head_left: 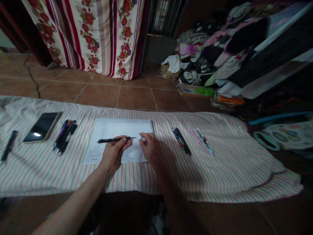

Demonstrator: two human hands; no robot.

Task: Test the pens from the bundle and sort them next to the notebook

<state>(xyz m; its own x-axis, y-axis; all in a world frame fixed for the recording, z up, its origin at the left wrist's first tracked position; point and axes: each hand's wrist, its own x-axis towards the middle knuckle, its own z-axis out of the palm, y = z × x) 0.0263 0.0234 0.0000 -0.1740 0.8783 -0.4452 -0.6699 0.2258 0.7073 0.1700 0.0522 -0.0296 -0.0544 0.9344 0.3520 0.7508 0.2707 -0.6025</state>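
My left hand (112, 152) is closed around a black pen (105, 140), held almost level above an open spiral notebook (129, 123). A thin bare refill point sticks out of the pen's right end, towards my right hand (152, 149). The right hand's thumb and forefinger pinch a small silvery pen tip (141, 138), a short gap away from the refill point. Under both hands lie printed or written white pages. Beside the notebook's wire binding, to the right, several pens (181, 141) lie on the striped cloth (137, 179).
More slim pens (202, 141) lie farther right. To the left are a bundle of pens (64, 137), a smartphone (42, 127) and a lone dark pen (9, 146). Beyond the cloth are a tiled floor (134, 97), a flowered curtain (102, 36) and heaped clothes (215, 52).
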